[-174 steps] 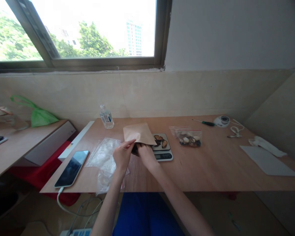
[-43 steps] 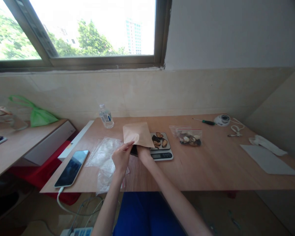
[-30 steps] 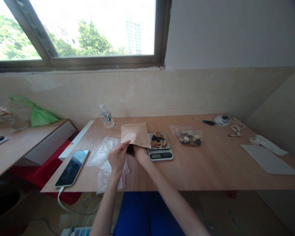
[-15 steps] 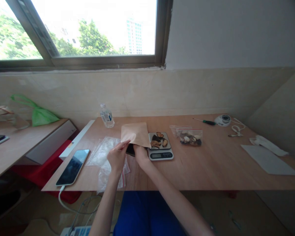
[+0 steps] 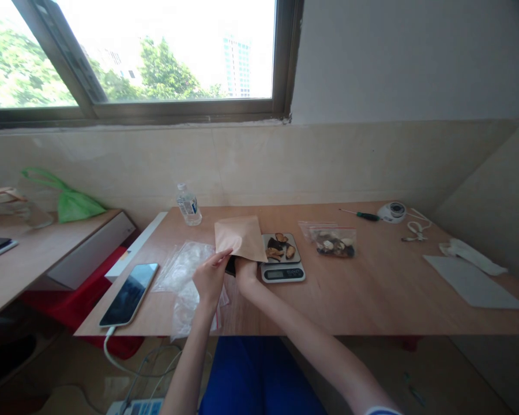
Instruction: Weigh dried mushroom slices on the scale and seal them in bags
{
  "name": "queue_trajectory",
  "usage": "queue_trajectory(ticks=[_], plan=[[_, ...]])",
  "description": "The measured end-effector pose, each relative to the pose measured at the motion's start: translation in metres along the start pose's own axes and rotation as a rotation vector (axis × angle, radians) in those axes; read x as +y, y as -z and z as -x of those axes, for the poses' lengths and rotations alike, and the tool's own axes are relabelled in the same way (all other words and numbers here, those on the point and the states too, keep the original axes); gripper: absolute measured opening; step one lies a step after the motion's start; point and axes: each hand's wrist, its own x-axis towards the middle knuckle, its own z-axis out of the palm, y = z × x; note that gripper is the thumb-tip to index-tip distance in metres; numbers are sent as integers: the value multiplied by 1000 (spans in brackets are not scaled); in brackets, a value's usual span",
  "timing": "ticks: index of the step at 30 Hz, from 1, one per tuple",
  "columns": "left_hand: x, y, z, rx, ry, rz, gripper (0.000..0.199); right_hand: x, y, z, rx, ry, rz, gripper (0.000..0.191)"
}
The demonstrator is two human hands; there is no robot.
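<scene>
A brown paper bag is held up with its mouth toward me. My left hand pinches the left part of its lower edge, fingers closed. My right hand reaches into the bag's mouth; its fingers are hidden inside. Something dark shows at the opening between my hands. Right of the bag, a small digital kitchen scale carries several dried brown slices, perhaps dried mushroom. Under and beside my left hand lie clear zip bags.
A zip bag of dried pieces lies right of the scale. Behind stands a plastic bottle; a phone with cable is at left. Farther right are a screwdriver, a dome camera and white sheets.
My right hand has gone slightly deeper into the paper bag. The bag and my left hand have shifted a little to the right.
</scene>
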Motion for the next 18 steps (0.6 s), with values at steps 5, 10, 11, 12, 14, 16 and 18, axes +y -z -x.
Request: queue_trajectory(ticks=[5, 10, 11, 12, 14, 16, 18], plan=[[3, 3, -2, 32, 28, -16, 19, 1, 3, -1, -16, 24, 28, 53], [3, 4, -4, 33, 22, -16, 18, -3, 13, 6, -37, 16, 92, 53], [3, 4, -5, 33, 24, -16, 19, -5, 15, 8, -37, 16, 114, 51], [2, 5, -5, 34, 27, -14, 19, -6, 16, 10, -36, 15, 131, 49], [1, 5, -7, 35, 30, -9, 19, -8, 19, 15, -42, 20, 138, 45], [0, 6, -7, 35, 28, -9, 20, -9, 20, 19, -61, 36, 119, 41], [0, 7, -8, 38, 27, -13, 19, -8, 23, 22, -76, 54, 99, 37]])
